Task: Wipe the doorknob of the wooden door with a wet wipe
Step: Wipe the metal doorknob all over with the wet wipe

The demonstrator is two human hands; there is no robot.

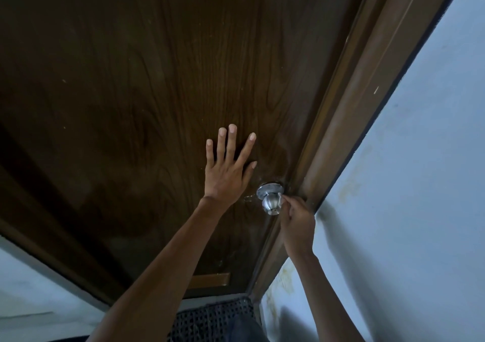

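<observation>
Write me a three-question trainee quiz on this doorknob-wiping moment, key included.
1. True or false: the left hand lies flat, fingers spread, on the dark brown wooden door.
2. Where does the right hand pinch the small white wet wipe? A) at the round silver metal doorknob, on its door-frame side; B) flat on the door panel, far from the knob; C) hanging free below the knob.
3. Fill in: the dark perforated mat lies at the door's ____.
Key: 1 true; 2 A; 3 foot.
</observation>
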